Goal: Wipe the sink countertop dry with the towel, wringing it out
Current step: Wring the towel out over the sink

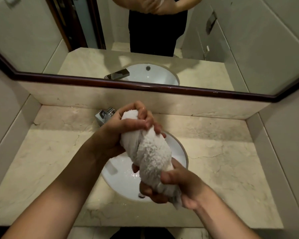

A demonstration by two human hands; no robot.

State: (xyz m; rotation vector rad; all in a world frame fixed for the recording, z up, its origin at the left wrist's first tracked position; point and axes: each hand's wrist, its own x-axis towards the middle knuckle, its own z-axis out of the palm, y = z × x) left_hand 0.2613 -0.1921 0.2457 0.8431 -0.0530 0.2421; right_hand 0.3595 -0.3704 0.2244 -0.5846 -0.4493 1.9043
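My left hand clamps the far end of the white terry towel, twisted over the round white basin; my right hand grips the near end. Drifting right, it could drip onto the beige marble countertop.

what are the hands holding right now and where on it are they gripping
Both grip the twisted towel over the sink: the left hand its far end, the right hand its near end.
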